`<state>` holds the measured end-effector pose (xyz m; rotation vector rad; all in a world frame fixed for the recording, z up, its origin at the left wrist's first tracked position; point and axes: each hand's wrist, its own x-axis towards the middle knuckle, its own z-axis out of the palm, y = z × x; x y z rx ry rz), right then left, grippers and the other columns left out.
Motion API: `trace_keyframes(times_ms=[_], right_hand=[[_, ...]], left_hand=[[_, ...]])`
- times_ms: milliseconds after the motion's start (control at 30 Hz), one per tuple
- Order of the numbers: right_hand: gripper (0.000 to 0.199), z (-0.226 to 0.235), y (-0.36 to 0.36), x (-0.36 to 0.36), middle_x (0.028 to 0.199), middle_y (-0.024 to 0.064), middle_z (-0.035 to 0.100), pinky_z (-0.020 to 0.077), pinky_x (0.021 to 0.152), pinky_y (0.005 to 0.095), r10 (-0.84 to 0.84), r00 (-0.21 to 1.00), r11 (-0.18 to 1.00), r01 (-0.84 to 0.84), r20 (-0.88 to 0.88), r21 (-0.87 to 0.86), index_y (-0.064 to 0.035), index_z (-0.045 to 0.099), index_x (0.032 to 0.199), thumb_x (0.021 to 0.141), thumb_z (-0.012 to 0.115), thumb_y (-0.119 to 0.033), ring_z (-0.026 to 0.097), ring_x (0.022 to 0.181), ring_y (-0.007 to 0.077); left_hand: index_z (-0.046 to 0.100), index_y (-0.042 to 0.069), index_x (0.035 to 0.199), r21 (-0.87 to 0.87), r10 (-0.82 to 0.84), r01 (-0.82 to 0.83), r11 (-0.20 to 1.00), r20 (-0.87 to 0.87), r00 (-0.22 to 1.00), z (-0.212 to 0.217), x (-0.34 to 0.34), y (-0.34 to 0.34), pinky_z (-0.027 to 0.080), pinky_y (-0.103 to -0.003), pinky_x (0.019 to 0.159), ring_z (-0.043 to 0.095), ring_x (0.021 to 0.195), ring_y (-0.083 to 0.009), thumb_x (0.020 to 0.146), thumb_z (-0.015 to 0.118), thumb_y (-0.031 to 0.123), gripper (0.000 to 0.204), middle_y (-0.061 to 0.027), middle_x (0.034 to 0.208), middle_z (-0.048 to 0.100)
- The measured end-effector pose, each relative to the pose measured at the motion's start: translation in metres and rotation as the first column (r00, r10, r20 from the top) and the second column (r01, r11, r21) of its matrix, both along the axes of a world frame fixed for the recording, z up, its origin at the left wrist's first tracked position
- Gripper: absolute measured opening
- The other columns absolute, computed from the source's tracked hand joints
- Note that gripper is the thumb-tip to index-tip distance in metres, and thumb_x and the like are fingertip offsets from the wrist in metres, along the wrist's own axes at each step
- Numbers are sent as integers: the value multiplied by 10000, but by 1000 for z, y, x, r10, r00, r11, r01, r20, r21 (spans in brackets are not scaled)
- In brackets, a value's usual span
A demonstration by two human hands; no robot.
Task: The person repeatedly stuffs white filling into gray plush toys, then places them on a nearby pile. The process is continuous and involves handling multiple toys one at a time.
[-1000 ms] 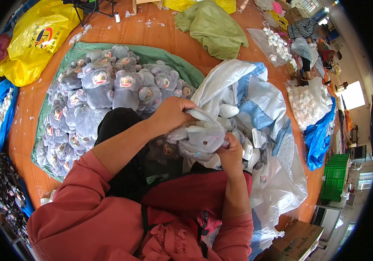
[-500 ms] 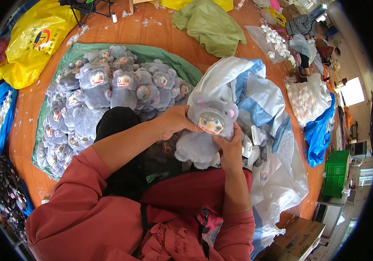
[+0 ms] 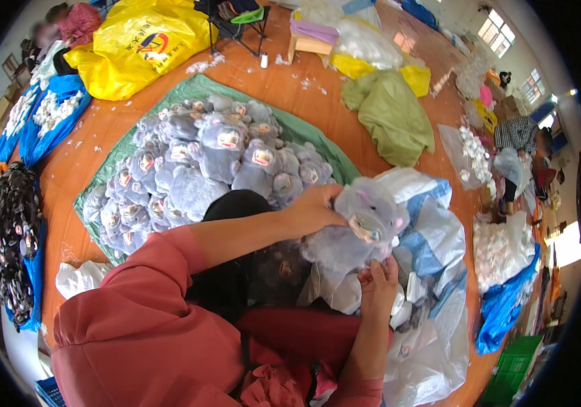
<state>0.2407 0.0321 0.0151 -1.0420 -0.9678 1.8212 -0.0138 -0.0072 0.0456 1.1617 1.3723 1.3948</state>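
I hold a grey plush doll (image 3: 362, 227) with a small painted face in both hands. My left hand (image 3: 312, 209) grips the top of its head. My right hand (image 3: 378, 283) holds its lower body from below. The doll hangs over a white and blue plastic bag (image 3: 433, 237) in front of my lap. To the left lies a large pile of the same grey plush dolls (image 3: 195, 169) on a green sheet (image 3: 307, 136). Both my sleeves are red.
A yellow bag (image 3: 138, 44) and blue bags of white stuffing (image 3: 50, 112) lie at the far left. A green cloth (image 3: 395, 115) lies ahead on the orange floor. More white stuffing in a blue bag (image 3: 507, 264) sits at right, near another seated person (image 3: 528, 152).
The doll was turned from lying sideways to upright and lifted a little, its face coming into view. My left hand shifted to the top of its head; my right hand stayed below.
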Motion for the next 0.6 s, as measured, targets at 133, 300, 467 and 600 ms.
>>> trace_keyframes(times_ms=[133, 300, 467, 600], right_hand=[[348, -2, 5, 1, 936, 59, 657, 530, 650, 261, 8, 996, 1000, -7, 84, -13, -75, 535, 1258, 921, 619, -49, 621, 719, 119], [243, -6, 4, -4, 922, 53, 661, 512, 659, 246, 136, 987, 991, -136, 90, -11, -74, 599, 1167, 925, 620, -56, 609, 748, 106], [206, -11, -4, -10, 928, 61, 666, 518, 682, 254, 219, 962, 974, -226, 165, 24, -58, 616, 1132, 926, 615, -59, 613, 763, 120], [200, -12, -6, -11, 946, 75, 671, 525, 701, 263, 234, 946, 969, -245, 226, 21, -40, 612, 1126, 928, 609, -62, 618, 774, 131]], left_hand=[[635, 48, 1192, 136, 50, -66, 988, 115, 992, 26, -71, -9, 519, -311, 918, 628, 1014, -109, 792, 738, -6, 417, -18, 1095, 689], [592, 66, 1269, -311, 162, -333, 890, -466, 870, 11, -189, -41, 525, -399, 897, 664, 997, -281, 748, 777, 224, 574, -120, 1127, 679], [338, 180, 1498, -41, -51, -452, 891, -999, -10, -95, -182, -69, 308, -536, 1099, 376, 1378, -348, 759, 752, 394, 874, -147, 1520, 365], [256, 194, 1537, -157, -67, -430, 889, -974, 216, -139, -172, -75, 198, -549, 1153, 248, 1462, -331, 756, 755, 402, 950, -138, 1594, 241]])
